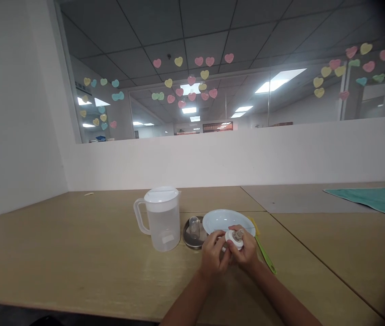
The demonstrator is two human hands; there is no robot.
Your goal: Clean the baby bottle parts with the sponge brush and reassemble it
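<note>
A white baby bottle collar with a clear teat (235, 237) is held up in front of the white bowl (217, 219). My right hand (247, 252) is closed around the collar's right side, thumb and fingers on its rim. From the left, my left hand (212, 254) grips its other side with bent fingertips. My fingers cover part of the collar. Left of my hands, a small clear cup-like cover (194, 227) stands on a round metal tray (190, 245). A brush with a green handle (267, 258) and a yellow head lies right of the bowl, partly hidden by it.
A translucent lidded plastic pitcher (163, 226) stands left of the tray, handle to the left. A teal cloth or mat (379, 201) lies at the far right. Behind the wooden table (77, 253) rise a low white wall (206, 163) and a window with heart-shaped notes.
</note>
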